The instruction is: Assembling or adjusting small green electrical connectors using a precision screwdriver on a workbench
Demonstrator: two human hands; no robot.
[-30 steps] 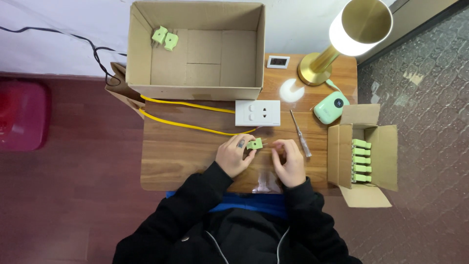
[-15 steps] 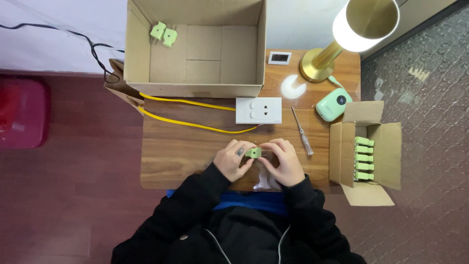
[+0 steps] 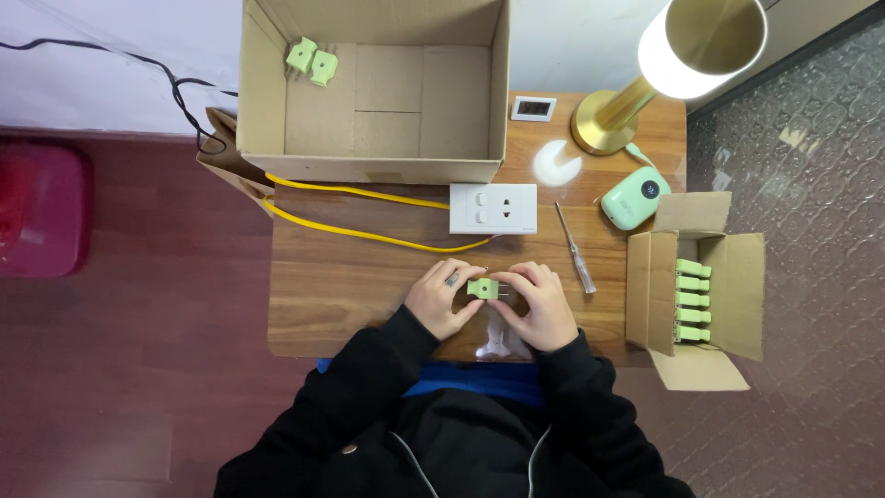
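Both hands, left hand [image 3: 442,300] and right hand [image 3: 542,304], pinch a small green plug [image 3: 482,289] mid-frame, grip closed, above the wooden surface [image 3: 350,286].

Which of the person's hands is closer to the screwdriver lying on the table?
Right. The right hand sits just beside the screwdriver; the left hand is farther, beyond the green plug.

My left hand [image 3: 441,301] and my right hand [image 3: 542,304] meet in front of my chest, fingertips turned in toward each other and nearly touching. Both sets of fingers are curled, pinched on the small green plastic plug [image 3: 482,289] between them. My forearms, in black sleeves, angle inward from my elbows, wrists low.
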